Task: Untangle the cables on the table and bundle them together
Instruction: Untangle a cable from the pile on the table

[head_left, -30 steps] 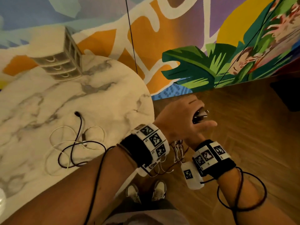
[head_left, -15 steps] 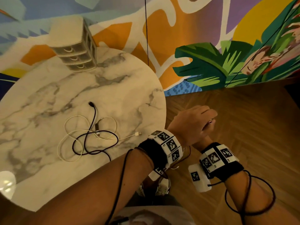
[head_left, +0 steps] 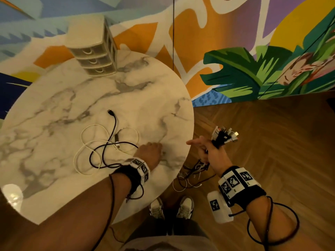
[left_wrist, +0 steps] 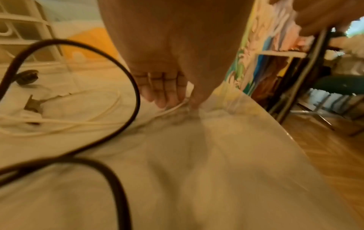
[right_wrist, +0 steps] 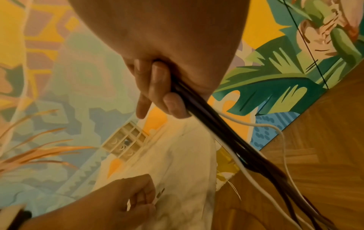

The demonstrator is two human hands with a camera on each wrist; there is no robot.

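Note:
A black cable and a white cable lie looped over each other on the round marble table. My left hand rests on the table just right of the tangle. In the left wrist view its fingertips and thumb pinch the white cable's end. My right hand hangs off the table's right edge and grips a bundle of cables, with the plugs sticking up and the loose lengths dangling below. In the right wrist view its fingers are curled round that bundle.
A small white drawer unit stands at the table's far edge against a painted wall. Wooden floor lies to the right, with my shoes below the table's rim. A chair stands beyond the table.
My left hand left the right hand and moved left onto the table to the white cable's end. My right hand stayed beside the table, the bundle's plugs now pointing up.

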